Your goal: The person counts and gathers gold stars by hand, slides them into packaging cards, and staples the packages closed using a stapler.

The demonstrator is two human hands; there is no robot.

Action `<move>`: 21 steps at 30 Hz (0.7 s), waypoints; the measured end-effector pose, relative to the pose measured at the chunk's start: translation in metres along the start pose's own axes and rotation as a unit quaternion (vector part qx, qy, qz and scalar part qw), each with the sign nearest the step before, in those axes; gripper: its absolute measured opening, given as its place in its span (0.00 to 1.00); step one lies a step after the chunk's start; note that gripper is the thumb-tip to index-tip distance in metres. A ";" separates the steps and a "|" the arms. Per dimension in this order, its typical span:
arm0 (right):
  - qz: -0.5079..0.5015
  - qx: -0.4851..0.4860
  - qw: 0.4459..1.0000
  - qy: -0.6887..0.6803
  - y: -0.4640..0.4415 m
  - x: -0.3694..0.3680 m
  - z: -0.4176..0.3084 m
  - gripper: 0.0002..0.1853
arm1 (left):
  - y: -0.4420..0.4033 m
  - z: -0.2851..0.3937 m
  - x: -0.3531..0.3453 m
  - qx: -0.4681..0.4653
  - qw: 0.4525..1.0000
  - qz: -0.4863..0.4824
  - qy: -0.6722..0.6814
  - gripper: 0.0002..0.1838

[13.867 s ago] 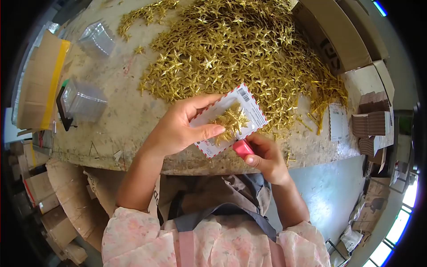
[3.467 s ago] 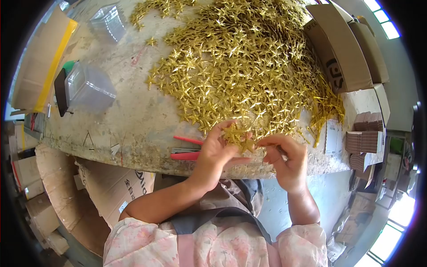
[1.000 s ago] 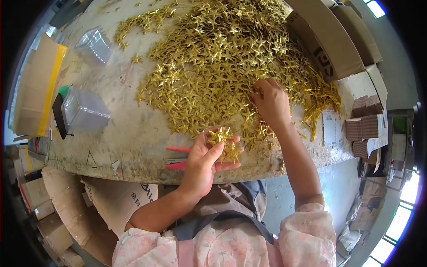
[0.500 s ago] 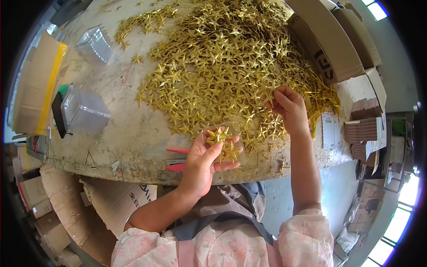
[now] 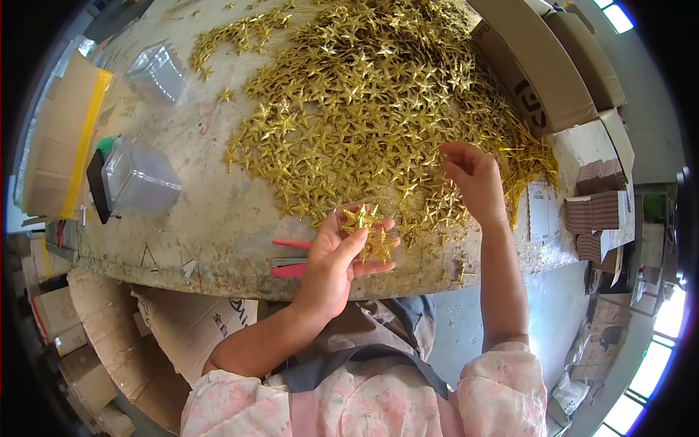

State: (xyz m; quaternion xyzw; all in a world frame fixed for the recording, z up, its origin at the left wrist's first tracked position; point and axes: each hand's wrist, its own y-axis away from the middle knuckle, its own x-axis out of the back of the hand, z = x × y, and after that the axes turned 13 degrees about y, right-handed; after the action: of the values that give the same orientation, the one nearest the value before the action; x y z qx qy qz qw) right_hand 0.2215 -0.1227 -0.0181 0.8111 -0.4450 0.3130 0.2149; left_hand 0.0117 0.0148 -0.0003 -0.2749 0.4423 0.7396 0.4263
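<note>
My left hand [image 5: 331, 266] is closed on a few gold stars [image 5: 362, 217], the thumb pressing them against the fingers above the near table edge. One star lies on top; others show below the thumb, and how many I cannot tell. To the right, my right hand [image 5: 477, 178] hangs over the near right part of a big pile of gold stars [image 5: 349, 124]. Its thumb and index finger stand apart, and nothing shows between them; the other fingers are partly hidden.
Beside my left hand lies a pink-handled tool [image 5: 290, 271]. Clear plastic containers [image 5: 142, 178] stand on the left near a cardboard box [image 5: 62, 138]. Large cartons [image 5: 535, 69] border the pile at right, with stacked striped pieces [image 5: 595, 213] by the right edge.
The thumb and index finger of my right hand have parted from their pinch over the pile. My left hand has barely shifted, and the stars in it have tilted slightly.
</note>
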 end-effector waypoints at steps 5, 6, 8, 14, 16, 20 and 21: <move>0.028 0.156 0.977 0.142 0.001 -0.013 -0.018 0.13 | 0.000 0.000 0.000 0.001 1.000 -0.001 -0.002 0.20; 0.041 0.179 0.964 0.193 0.002 -0.012 -0.017 0.13 | 0.000 0.001 -0.001 0.002 1.000 -0.001 -0.003 0.20; 0.063 0.227 0.926 0.293 0.003 -0.010 -0.013 0.13 | 0.002 0.004 0.001 -0.001 1.000 0.001 0.004 0.19; -0.054 0.046 0.987 0.147 0.003 0.000 -0.022 0.13 | 0.001 0.005 0.006 -0.003 1.000 0.000 0.009 0.19; -0.092 0.051 0.984 0.145 -0.001 -0.002 -0.032 0.14 | 0.002 0.005 0.005 -0.001 1.000 -0.002 0.006 0.18; -0.060 0.139 0.966 0.211 -0.016 -0.026 -0.022 0.15 | 0.002 0.007 0.001 -0.004 1.000 -0.005 0.003 0.18; -0.060 0.128 0.963 0.228 -0.013 -0.024 -0.032 0.14 | 0.002 0.008 0.002 -0.007 1.000 -0.003 0.003 0.18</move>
State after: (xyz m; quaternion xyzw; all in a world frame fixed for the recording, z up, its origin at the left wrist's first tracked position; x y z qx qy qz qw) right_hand 0.2125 -0.0818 -0.0130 0.7644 -0.2906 0.5305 0.2233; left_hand 0.0084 0.0223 0.0031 -0.2813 0.4372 0.7410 0.4250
